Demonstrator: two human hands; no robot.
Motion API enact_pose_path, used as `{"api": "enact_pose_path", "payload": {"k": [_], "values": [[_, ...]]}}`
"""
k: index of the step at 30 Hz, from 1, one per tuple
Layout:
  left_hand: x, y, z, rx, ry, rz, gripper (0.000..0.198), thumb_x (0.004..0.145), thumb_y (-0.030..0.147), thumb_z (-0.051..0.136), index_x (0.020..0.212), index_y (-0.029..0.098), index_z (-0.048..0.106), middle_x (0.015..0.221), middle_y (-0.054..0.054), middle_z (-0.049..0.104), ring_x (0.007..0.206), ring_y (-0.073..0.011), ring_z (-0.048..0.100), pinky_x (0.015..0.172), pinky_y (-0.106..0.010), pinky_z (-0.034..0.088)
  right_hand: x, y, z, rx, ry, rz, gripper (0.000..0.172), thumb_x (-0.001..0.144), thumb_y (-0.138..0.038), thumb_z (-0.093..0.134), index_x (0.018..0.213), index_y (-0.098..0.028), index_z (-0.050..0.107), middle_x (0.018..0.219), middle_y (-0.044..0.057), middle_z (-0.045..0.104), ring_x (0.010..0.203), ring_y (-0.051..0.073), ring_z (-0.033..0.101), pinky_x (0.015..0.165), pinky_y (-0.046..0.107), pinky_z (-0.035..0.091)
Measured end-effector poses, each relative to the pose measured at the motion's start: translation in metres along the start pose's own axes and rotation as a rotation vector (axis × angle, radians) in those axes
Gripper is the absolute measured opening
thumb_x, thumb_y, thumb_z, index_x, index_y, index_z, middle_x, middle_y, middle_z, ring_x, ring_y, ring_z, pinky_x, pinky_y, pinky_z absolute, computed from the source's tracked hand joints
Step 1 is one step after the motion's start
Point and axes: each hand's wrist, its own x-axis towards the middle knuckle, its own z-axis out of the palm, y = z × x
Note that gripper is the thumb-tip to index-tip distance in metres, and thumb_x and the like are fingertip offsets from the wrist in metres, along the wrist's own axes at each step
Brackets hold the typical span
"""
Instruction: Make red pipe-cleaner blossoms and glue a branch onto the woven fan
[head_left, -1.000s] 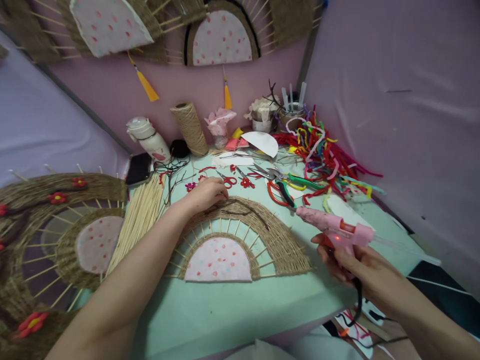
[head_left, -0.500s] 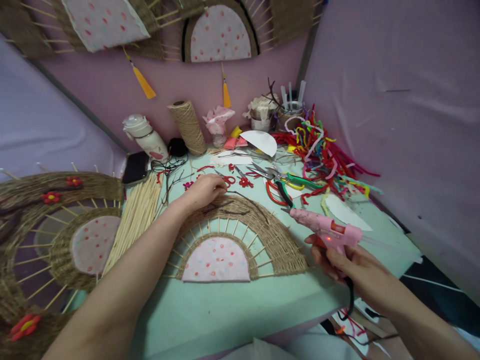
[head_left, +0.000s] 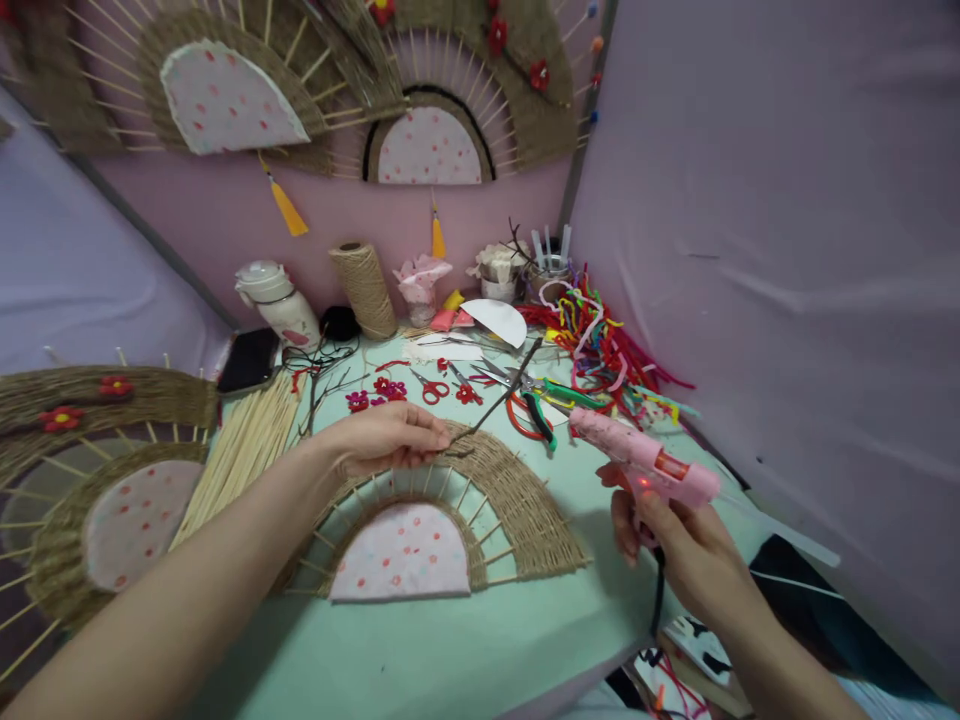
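My left hand (head_left: 397,436) pinches a thin dark twig (head_left: 498,400) by its lower end, the free end slanting up to the right. Below it on the table lies a fan-shaped woven twine piece (head_left: 517,490) with thin stick ribs and a half-round, red-dotted pale centre (head_left: 405,555). A second short bit of twig shows by my fingertips over the weave. My right hand (head_left: 660,520) is wrapped round the handle of a pink glue gun (head_left: 637,455), its nozzle pointing left. A small orange light glows on the gun, and a clear glue stick (head_left: 787,530) sticks out of its back.
Behind the fan lie green-handled pliers (head_left: 562,393), red scissors (head_left: 433,390) and red flowers (head_left: 466,393). Coloured pipe cleaners (head_left: 600,340) heap at the back right. A twine spool (head_left: 364,290), a bottle (head_left: 277,305), a phone (head_left: 249,360) and thin sticks (head_left: 247,440) stand or lie left.
My left hand has lifted the twig off the woven fan, and it now slants upward. The glue gun stays in my right hand. The view has tilted up and shifted right.
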Motion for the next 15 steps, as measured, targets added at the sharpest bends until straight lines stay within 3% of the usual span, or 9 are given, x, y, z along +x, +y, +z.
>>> {"api": "enact_pose_path", "payload": {"k": [7, 15], "values": [[0.008, -0.017, 0.021, -0.309, -0.097, -0.150, 0.018, 0.060, 0.016, 0.084, 0.067, 0.009, 0.069, 0.057, -0.001, 0.060, 0.051, -0.0057, 0.051, 0.047, -0.016, 0.039, 0.001, -0.001, -0.001, -0.322, 0.083, -0.059, 0.059, 0.091, -0.064, 0.033, 0.057, -0.021, 0.055, 0.053, 0.004, 0.056, 0.052, 0.016, 0.051, 0.052, 0.029, 0.041], [0.015, -0.017, 0.036, -0.341, -0.098, -0.163, 0.013, 0.062, 0.011, 0.081, 0.067, 0.007, 0.070, 0.058, -0.002, 0.063, 0.052, -0.0052, 0.054, 0.048, -0.014, 0.040, 0.005, 0.002, 0.003, -0.435, 0.170, -0.158, 0.049, 0.091, -0.061, 0.037, 0.070, -0.021, 0.056, 0.063, 0.003, 0.059, 0.055, 0.016, 0.055, 0.056, 0.029, 0.045]]}}
